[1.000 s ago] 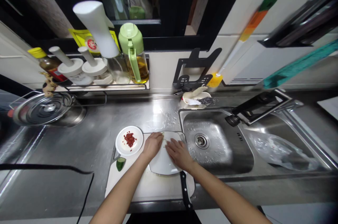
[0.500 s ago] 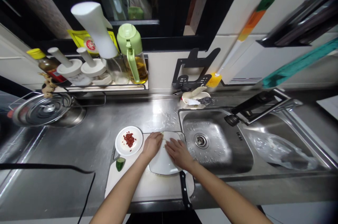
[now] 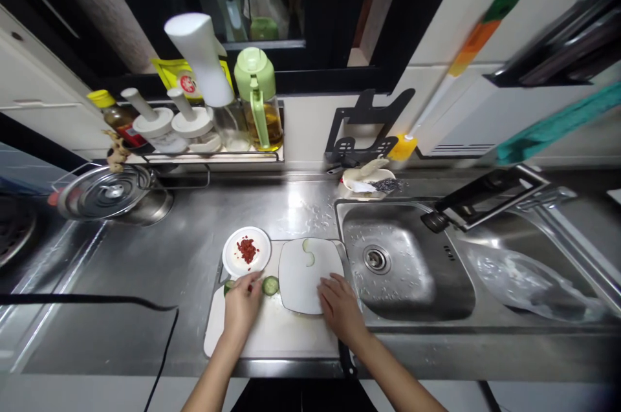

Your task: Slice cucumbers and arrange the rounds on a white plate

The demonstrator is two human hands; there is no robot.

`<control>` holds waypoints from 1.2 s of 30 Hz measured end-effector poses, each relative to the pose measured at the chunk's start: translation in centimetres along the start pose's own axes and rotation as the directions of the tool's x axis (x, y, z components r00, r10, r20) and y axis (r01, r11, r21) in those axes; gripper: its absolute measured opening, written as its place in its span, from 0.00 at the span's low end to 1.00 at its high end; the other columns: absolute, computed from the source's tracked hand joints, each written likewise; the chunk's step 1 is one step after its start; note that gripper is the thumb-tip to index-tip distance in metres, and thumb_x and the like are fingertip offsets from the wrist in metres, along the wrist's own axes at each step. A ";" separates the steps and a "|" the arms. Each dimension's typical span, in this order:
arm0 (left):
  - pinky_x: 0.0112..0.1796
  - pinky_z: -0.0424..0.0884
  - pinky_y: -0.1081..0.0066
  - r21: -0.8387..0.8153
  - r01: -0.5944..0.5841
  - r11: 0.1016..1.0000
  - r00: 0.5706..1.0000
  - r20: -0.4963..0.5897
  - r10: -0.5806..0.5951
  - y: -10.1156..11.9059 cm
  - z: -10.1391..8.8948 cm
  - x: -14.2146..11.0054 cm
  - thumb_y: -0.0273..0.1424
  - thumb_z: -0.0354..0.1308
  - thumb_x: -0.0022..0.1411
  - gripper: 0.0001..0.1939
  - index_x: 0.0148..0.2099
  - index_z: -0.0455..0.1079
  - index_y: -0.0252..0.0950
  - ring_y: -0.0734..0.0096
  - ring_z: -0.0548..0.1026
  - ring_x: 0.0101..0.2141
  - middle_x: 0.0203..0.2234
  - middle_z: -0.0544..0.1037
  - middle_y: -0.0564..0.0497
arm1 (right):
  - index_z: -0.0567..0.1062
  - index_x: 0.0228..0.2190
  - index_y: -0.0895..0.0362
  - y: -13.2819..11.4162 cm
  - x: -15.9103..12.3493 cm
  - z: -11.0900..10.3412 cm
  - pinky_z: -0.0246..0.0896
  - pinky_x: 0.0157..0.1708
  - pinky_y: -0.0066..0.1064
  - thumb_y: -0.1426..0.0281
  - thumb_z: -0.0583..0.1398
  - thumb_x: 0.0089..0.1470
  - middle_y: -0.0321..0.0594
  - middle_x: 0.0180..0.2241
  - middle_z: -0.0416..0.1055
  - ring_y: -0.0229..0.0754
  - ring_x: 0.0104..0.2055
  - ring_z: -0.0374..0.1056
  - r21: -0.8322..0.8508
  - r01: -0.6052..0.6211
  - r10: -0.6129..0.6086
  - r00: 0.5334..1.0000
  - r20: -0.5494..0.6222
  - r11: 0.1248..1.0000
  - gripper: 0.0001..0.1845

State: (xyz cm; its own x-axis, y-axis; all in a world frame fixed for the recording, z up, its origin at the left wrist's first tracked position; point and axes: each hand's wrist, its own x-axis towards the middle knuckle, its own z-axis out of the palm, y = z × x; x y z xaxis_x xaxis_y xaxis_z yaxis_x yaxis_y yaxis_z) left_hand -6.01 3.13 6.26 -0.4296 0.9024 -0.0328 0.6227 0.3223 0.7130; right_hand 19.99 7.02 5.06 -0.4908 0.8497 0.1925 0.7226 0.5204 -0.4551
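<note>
A white square plate [image 3: 295, 282] rests on the white cutting board [image 3: 286, 341], with thin pale-green curved slices [image 3: 309, 258] near its far edge. My right hand [image 3: 342, 308] lies with fingers stretched over the plate's right edge. My left hand [image 3: 242, 305] is at the left of the board, its fingers curled together, with a small dark-red bit showing between them. Just right of these fingers is a cut cucumber piece [image 3: 270, 285]. Another green cucumber piece [image 3: 228, 286] shows partly behind the hand. A knife's black handle [image 3: 347, 359] sticks out below my right wrist.
A round white plate of small red pieces [image 3: 247, 251] stands at the board's far left corner. The sink [image 3: 407, 270] with its black faucet [image 3: 466, 195] lies right. Behind are a rack [image 3: 233, 156] of seasonings and an oil jug [image 3: 262, 108]; a lidded pot [image 3: 111, 192] is left.
My left hand has left the square plate and moved left to the cucumber pieces. My right hand has slid to the plate's right edge, uncovering the pale slices. The view has shifted slightly.
</note>
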 end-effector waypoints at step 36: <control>0.28 0.60 0.75 -0.118 0.204 0.972 0.969 0.162 -0.184 -0.5 1.5 -0.8 0.38 0.52 0.53 0.11 0.28 0.68 0.36 0.74 0.66 0.22 0.18 0.69 0.56 | 0.75 0.32 0.54 -3.4 -0.4 1.4 0.60 0.50 0.44 0.75 0.53 0.56 0.42 0.36 0.74 0.44 0.43 0.66 0.188 -0.026 0.031 0.999 -0.024 0.982 0.11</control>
State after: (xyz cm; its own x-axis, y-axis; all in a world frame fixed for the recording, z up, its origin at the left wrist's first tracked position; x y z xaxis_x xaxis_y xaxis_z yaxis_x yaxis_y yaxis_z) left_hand -4.98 2.73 4.91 -0.4251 0.8618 -0.2767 0.4404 0.4640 0.7686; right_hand 17.02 4.79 5.32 -0.4561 0.8674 0.1989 0.6307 0.4727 -0.6154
